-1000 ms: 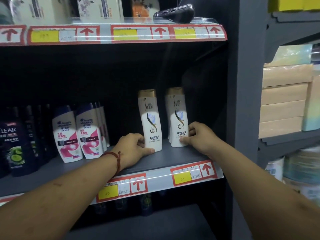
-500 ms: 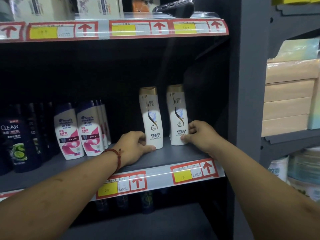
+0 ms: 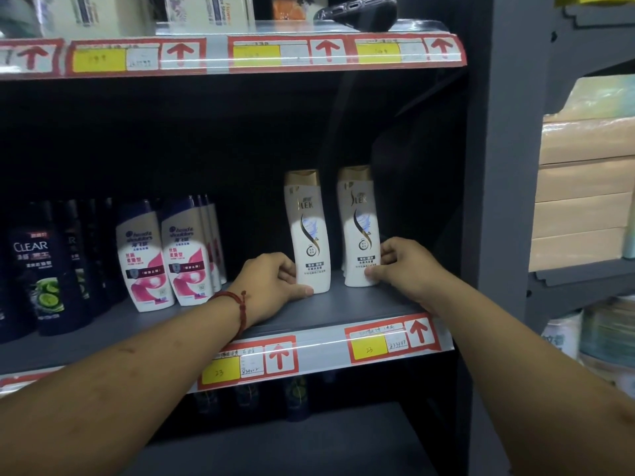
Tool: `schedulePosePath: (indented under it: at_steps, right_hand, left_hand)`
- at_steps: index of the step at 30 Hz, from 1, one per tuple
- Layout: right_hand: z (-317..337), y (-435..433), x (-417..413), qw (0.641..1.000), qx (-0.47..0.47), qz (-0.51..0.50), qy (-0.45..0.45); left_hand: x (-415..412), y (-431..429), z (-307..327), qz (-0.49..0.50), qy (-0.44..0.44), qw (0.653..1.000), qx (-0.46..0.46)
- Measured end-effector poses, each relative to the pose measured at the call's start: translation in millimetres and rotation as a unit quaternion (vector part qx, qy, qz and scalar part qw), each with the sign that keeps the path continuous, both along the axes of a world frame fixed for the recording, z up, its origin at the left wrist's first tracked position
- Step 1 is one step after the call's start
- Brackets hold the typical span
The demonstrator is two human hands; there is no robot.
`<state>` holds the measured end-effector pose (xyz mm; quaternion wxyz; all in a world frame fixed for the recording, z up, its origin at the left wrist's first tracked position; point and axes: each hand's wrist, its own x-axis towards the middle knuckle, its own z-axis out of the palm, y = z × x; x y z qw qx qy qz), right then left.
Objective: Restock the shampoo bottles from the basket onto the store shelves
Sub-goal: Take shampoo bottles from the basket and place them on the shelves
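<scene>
Two white shampoo bottles with gold caps stand upright on the grey middle shelf [image 3: 360,305]. My left hand [image 3: 271,283] grips the base of the left white bottle [image 3: 307,228] from its left side, thumb at the front. My right hand [image 3: 402,266] holds the base of the right white bottle [image 3: 359,221] from its right side. At least one more white bottle seems to stand behind the right one. The basket is out of view.
Pink-and-white Head & Shoulders bottles [image 3: 168,255] stand in rows to the left, dark Clear bottles [image 3: 37,276] further left. A dark phone [image 3: 357,10] lies on the upper shelf. A grey upright post [image 3: 498,201] bounds the shelf on the right, with stacked packs [image 3: 580,201] beyond.
Both hands stay on the two white bottles. The bottles have slid back a little on the shelf and the view has shifted slightly.
</scene>
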<state>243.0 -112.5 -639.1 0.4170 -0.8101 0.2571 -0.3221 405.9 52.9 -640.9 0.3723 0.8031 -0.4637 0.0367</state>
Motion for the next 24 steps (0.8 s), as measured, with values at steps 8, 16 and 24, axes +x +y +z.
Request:
schedulePosePath:
  at_steps: [8, 16, 24]
  right_hand:
    - [0.2, 1.2, -1.8, 1.000, -0.003, 0.000, 0.004]
    - [4.3, 3.7, -1.2, 0.999, -0.002, -0.024, 0.045]
    - [18.1, 55.6, -56.0, 0.981, -0.117, -0.072, 0.133]
  left_hand:
    - [-0.7, 0.3, 0.9, -0.007, -0.005, 1.000, 0.007]
    - [-0.9, 3.8, 6.0, 0.016, 0.018, 1.000, 0.019]
    - [-46.3, 54.9, 29.5, -0.075, -0.038, 0.996, 0.007]
